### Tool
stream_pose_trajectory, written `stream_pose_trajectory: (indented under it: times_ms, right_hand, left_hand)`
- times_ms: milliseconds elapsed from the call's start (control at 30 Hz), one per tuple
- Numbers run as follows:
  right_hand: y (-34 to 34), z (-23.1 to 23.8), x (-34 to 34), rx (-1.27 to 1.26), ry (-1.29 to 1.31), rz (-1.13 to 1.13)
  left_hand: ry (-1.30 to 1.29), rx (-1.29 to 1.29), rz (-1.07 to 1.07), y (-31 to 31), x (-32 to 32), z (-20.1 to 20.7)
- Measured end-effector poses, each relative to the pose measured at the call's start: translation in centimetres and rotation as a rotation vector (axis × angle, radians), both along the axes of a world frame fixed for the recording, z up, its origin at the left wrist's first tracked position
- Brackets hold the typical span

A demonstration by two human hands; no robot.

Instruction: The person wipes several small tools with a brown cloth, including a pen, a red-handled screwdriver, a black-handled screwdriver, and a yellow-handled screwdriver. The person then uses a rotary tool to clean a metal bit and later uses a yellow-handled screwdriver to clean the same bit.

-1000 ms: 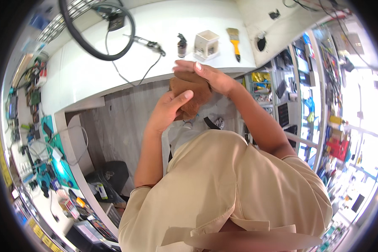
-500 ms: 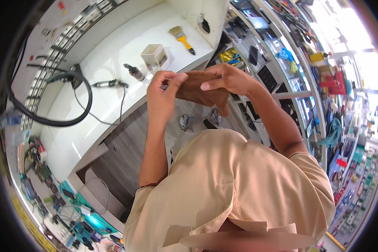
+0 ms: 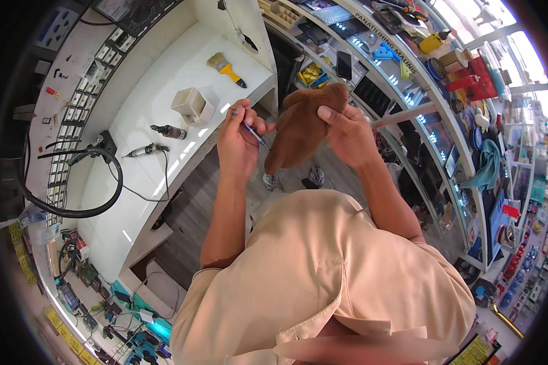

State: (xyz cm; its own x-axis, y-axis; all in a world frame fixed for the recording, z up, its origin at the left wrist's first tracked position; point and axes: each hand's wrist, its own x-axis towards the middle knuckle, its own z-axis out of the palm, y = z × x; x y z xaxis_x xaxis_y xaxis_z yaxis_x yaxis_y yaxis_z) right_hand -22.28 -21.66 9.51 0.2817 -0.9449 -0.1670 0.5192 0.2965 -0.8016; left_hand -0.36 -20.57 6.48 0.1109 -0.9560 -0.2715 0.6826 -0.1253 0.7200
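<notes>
My right hand (image 3: 350,137) pinches a soft brown cloth (image 3: 301,131), its thumb lying over the near side. The cloth hangs in folds in front of me, above the floor. My left hand (image 3: 238,143), just left of the cloth, is closed around a slim blue pen-like tool (image 3: 249,129) with a thin metallic tip. That tip points down toward the edge of the cloth; I cannot tell whether they touch.
On the white workbench (image 3: 128,216) lie a yellow-handled paintbrush (image 3: 228,70), a square cream container (image 3: 192,106), a small dark bottle (image 3: 169,131) and a corded pen-shaped tool (image 3: 145,150). A black hose (image 3: 103,207) loops at left. Glass shelves (image 3: 402,79) with phones stand at right.
The brown cloth was stretched between both hands; now only my right hand grips it, lifted and bunched. My left hand has come off it, and the blue tool shows plainly. The view has shifted.
</notes>
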Motion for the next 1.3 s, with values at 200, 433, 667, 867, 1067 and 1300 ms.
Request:
stream_pose_trajectory:
  times_ms: [200,433,667,867,1067,1300]
  right_hand:
    - [-0.3,-0.4,-6.4,-0.133,0.155,-0.068]
    - [-0.3,1.0,-12.0,-0.555,0.232,-0.319]
    - [-1.4,2.9,-15.8,-0.335,0.164,-0.187]
    - [-3.3,2.6,-12.8,-0.791,0.675,-0.127]
    - [-5.2,2.8,-11.6,-0.964,0.76,-0.259]
    - [-6.2,4.1,-13.4,-0.926,0.815,0.048]
  left_hand:
    - [0.011,-0.074,-0.275,-0.3,-3.7,2.0]
    - [-0.214,-0.101,-0.213,-0.6,-10.9,3.9]
    - [0.045,-0.171,-0.386,-1.1,-13.6,4.1]
    - [-0.349,-0.286,-0.295,-1.5,-19.7,5.0]
    - [-0.29,-0.298,-0.187,-3.5,-21.4,6.3]
    - [-0.609,-0.209,-0.056,-4.9,-19.9,6.7]
